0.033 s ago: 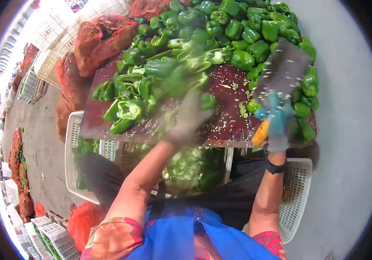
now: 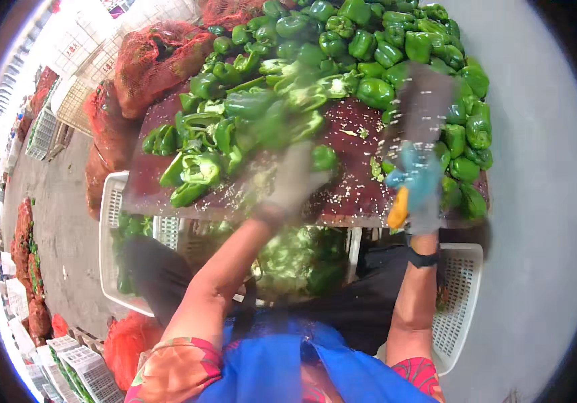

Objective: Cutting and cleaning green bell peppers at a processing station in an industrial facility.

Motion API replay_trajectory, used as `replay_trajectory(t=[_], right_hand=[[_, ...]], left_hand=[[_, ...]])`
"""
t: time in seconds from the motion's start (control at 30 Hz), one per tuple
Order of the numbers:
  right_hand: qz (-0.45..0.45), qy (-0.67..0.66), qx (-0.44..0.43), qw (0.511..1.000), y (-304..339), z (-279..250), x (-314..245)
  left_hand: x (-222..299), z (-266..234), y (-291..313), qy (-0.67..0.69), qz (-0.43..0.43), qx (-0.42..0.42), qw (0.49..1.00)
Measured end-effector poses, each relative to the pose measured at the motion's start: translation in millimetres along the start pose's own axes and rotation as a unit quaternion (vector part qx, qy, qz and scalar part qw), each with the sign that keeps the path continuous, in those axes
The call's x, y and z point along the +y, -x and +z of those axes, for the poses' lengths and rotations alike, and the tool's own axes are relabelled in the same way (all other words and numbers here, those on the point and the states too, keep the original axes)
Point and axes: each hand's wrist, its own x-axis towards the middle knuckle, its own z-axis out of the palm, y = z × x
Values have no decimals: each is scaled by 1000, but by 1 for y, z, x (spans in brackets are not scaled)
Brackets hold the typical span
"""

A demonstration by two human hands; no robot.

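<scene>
My right hand point(image 2: 419, 178), in a blue and grey glove, is closed round the yellow handle of a cleaver point(image 2: 426, 104). The broad blade, speckled with pale seeds, points away from me over the right side of the dark red cutting table point(image 2: 352, 195). My left hand point(image 2: 294, 176), in a pale glove, is over the middle of the table. Motion smears its fingers, so their grip is unclear. Right beside it is a small green bell pepper point(image 2: 324, 158). Cut-open green bell peppers point(image 2: 198, 169) lie to its left and beyond it, some blurred.
Whole green bell peppers point(image 2: 375, 94) are heaped along the far and right sides. Red mesh sacks point(image 2: 157, 64) stand at the far left. A white basket point(image 2: 115, 269) is at lower left, another white basket point(image 2: 459, 305) at lower right. Pale pepper scraps point(image 2: 295, 258) fill a container between my legs.
My right hand and the cleaver have shifted slightly left, and the blade has swung more upright in the picture. My left hand has hardly moved.
</scene>
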Motion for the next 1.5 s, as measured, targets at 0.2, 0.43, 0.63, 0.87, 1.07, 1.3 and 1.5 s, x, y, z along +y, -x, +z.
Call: replay_trajectory(t=[0.2, 0.43, 0.63, 0.87, 1.07, 1.3, 1.5], right_hand=[[-85, 405, -52, 909, 34, 74, -14], [-13, 569, -130, 812, 41, 94, 17], [174, 583, -219, 763, 1, 108, 12], [226, 392, -245, 858, -28, 53, 79], [271, -44, -235, 933, -31, 18, 104], [-9, 367, -263, 892, -39, 40, 143], [-106, 432, -267, 855, -42, 51, 129]], left_hand=[[-35, 13, 15, -12, 27, 24, 999], [-5, -2, 25, -13, -23, -1, 1000], [-10, 5, 10, -31, 27, 25, 999], [37, -61, 9, 224, -176, -69, 956], [-39, -70, 5, 466, -267, -11, 844], [18, -41, 7, -270, 154, 123, 942], [45, -8, -5, -175, 122, -21, 977]])
